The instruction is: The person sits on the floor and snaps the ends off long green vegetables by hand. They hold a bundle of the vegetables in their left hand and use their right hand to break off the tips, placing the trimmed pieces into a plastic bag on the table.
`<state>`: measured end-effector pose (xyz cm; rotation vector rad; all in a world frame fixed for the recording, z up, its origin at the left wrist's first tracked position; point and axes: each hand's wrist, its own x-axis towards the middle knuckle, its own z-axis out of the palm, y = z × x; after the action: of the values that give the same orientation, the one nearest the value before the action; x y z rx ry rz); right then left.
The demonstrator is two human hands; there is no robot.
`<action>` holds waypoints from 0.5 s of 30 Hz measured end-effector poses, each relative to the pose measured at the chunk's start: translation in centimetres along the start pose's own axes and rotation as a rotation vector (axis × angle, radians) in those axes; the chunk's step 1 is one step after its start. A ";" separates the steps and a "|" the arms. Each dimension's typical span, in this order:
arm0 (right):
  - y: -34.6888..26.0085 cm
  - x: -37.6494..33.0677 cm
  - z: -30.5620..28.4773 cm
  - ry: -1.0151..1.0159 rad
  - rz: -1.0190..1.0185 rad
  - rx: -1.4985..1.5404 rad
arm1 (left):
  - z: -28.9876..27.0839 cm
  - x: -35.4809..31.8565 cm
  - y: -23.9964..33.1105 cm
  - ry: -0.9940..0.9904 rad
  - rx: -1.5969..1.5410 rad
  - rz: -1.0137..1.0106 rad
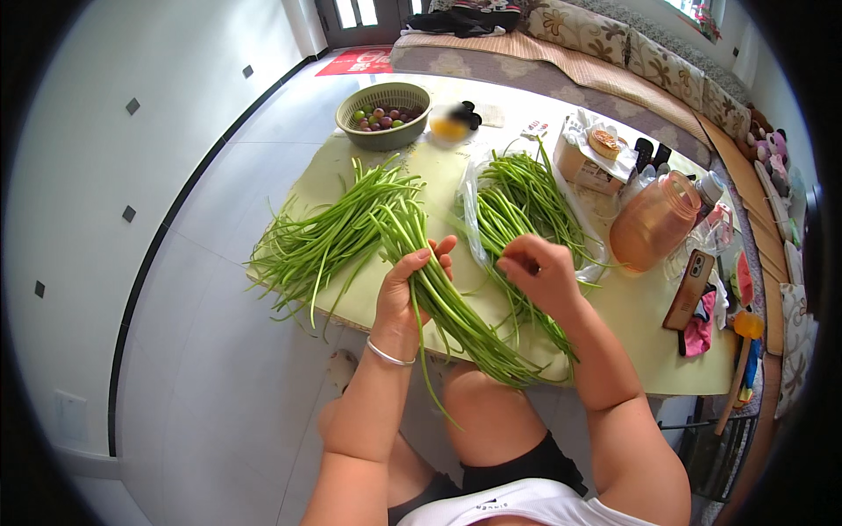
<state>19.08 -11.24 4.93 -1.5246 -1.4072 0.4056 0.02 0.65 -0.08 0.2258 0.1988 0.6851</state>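
A bunch of long, thin green vegetable stems (pixel 456 311) lies across my left hand (pixel 412 279), whose fingers are wrapped round it. Its lower ends reach toward the table's near edge, and one stem droops lower than the others. To the right, my right hand (pixel 541 270) has its fingers curled together over a second heap of stems (pixel 535 197) in a clear plastic bag (pixel 471 215). Whether anything is pinched in those fingers is hidden. A third pile of stems (pixel 338 230) rests on the left side of the table, partly over its edge.
On the pale yellow table (pixel 324 162) stands a green colander (pixel 386 136) of grapes. Toward the right are a carton (pixel 589 167), a large orange-tinted jar (pixel 653 223), a phone (pixel 689 291) and a pink cloth (pixel 699 333). A sofa (pixel 570 66) runs along the far side.
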 end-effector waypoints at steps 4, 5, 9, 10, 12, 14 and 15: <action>-0.7 -0.7 0.8 -0.203 -0.112 -0.082 | 1.1 0.1 -0.9 0.019 -0.006 0.012; -0.8 -0.8 1.0 -0.252 -0.110 -0.099 | 1.4 -0.1 -0.9 0.016 0.005 0.023; -0.9 -0.6 1.3 -0.364 -0.133 -0.060 | 1.3 -0.5 -0.9 -0.031 0.028 0.053; -1.3 -0.4 1.1 -0.419 -0.113 -0.056 | 1.4 -0.7 -0.7 0.004 0.072 0.072; -0.2 -0.2 1.3 -0.437 -0.108 -0.040 | 1.2 -0.7 -0.3 -0.037 -0.018 0.060; 0.3 0.2 1.1 -0.447 -0.008 -0.007 | 2.2 -1.2 0.8 -0.038 -0.083 0.089; 0.6 0.3 0.6 -0.448 0.051 -0.089 | 2.7 -1.5 1.5 -0.082 -0.115 0.092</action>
<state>19.02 -10.63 4.26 -1.6072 -1.7496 0.7609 -1.33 0.40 3.02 0.1529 0.0704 0.7751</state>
